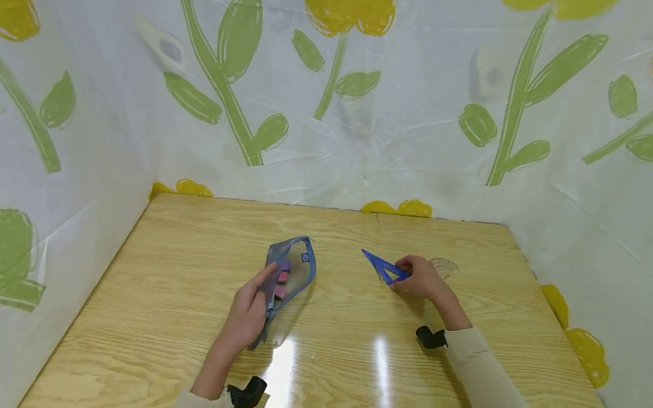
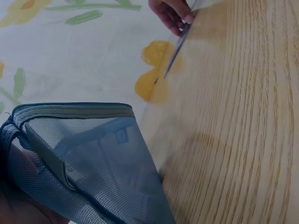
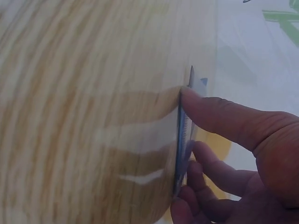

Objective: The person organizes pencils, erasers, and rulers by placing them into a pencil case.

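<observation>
My left hand (image 1: 246,314) grips a blue mesh zip pouch (image 1: 274,253) by its near side, thumb along the mesh. Its mouth gapes toward the right, and several small pink and purple pieces (image 1: 281,291) show inside. In the left wrist view the pouch (image 2: 103,158) fills the lower left, zip along its top edge. My right hand (image 1: 421,277) pinches a blue triangular set square (image 1: 373,262) at one corner, its long point aimed away to the left. In the right wrist view the set square (image 3: 179,140) is nearly edge-on between thumb and fingers.
A clear protractor (image 1: 446,265) lies on the wooden table (image 1: 196,289) just beyond the right hand. Flower-printed white sheeting (image 1: 411,116) walls the table at the back and sides. Black wrist cameras (image 1: 247,393) sit below both hands.
</observation>
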A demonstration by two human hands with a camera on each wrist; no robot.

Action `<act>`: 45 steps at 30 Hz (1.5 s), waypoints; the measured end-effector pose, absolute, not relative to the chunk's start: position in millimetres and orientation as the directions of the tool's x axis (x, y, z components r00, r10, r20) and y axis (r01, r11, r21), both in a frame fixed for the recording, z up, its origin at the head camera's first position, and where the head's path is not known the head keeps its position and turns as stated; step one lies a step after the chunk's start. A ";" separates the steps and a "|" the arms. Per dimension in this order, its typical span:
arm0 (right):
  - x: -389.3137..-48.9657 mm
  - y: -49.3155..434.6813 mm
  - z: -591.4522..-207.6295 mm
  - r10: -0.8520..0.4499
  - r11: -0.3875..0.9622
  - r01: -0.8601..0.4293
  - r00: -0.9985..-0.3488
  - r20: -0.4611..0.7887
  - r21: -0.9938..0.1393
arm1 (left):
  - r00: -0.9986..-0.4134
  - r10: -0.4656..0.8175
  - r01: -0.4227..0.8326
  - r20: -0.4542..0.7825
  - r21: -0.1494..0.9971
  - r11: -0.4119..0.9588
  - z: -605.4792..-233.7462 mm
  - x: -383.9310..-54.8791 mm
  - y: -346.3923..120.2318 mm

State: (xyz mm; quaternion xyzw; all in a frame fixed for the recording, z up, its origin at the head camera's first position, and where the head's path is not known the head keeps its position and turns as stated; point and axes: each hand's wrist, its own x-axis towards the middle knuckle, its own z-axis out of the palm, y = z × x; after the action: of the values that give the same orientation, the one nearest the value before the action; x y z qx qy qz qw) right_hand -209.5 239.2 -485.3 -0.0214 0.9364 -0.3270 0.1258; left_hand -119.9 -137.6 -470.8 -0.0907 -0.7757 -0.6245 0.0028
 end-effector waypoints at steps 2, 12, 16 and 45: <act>-209.3 238.2 -484.7 -0.127 0.788 0.040 -0.966 -0.226 -0.615 | -0.984 0.127 0.152 0.127 0.965 0.211 -471.4 -120.0 -138.2; -204.4 233.2 -479.6 -0.166 0.795 0.013 -0.957 -0.238 -0.607 | -0.985 0.117 0.148 0.126 0.969 0.199 -471.5 -119.0 -139.4; -202.6 232.3 -477.6 -0.209 0.783 -0.016 -0.949 -0.238 -0.622 | -0.986 0.110 0.143 0.124 0.971 0.191 -470.3 -117.8 -139.6; -202.4 234.5 -480.4 -0.289 0.706 -0.125 -0.949 -0.123 -0.697 | -0.985 0.104 0.151 0.136 0.976 0.157 -472.9 -119.7 -145.0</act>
State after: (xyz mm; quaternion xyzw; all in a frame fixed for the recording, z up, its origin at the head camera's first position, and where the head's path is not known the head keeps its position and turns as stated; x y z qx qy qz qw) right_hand -202.4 234.5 -480.4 -0.1130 0.9168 -0.3663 0.1121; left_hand -119.7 -145.0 -472.9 -0.0839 -0.7605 -0.6437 0.0185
